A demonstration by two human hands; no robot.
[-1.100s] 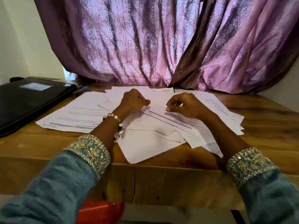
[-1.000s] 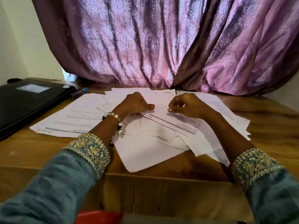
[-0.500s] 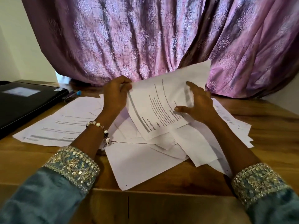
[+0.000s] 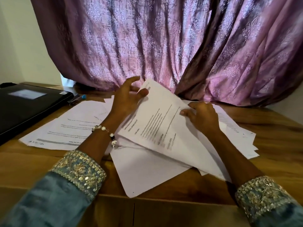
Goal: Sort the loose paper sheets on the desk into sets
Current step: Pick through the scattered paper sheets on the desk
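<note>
Fingers of the left hand [image 4: 127, 99] pinch the far corner of the printed sheet [image 4: 157, 126], thumb on top, the other fingers spread. The right hand [image 4: 202, 117] grips its right edge, fingers curled. That sheet tilts up over the loose pile [image 4: 147, 169] on the bench [image 4: 270, 163], long axis running from 11 to 5 o'clock. Another spread of pages [image 4: 70, 128] lies at 9 o'clock, nearer the left hand.
</note>
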